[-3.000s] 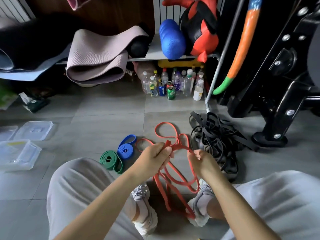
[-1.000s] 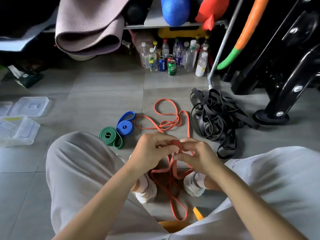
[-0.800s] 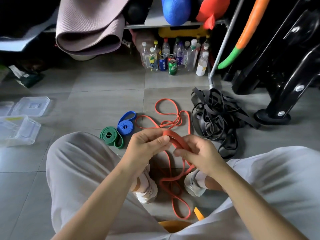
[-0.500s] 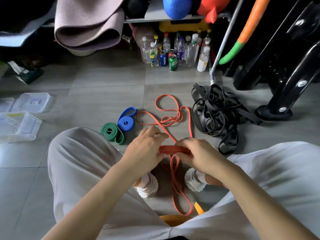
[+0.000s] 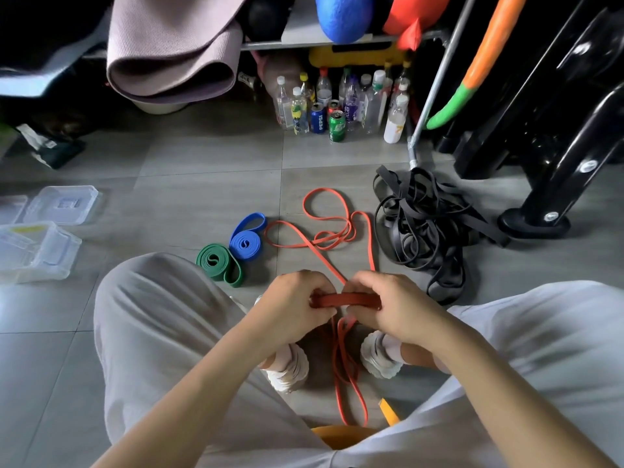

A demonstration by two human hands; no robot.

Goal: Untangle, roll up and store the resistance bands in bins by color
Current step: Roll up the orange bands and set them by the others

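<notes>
red band [image 5: 347,300] flattened | left hand [image 5: 292,307], right hand [image 5: 393,307] grip | bin [image 5: 50,265]: unclear

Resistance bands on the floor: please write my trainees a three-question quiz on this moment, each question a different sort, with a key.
1. True or false: the green band and the blue band lie rolled up on the floor.
2. Which band do the left hand and right hand both grip? A blue band, B red band, C green band.
3. Fill in: the tangled pile right of the red band is coloured ____.
Key: 1 true; 2 B; 3 black.
</notes>
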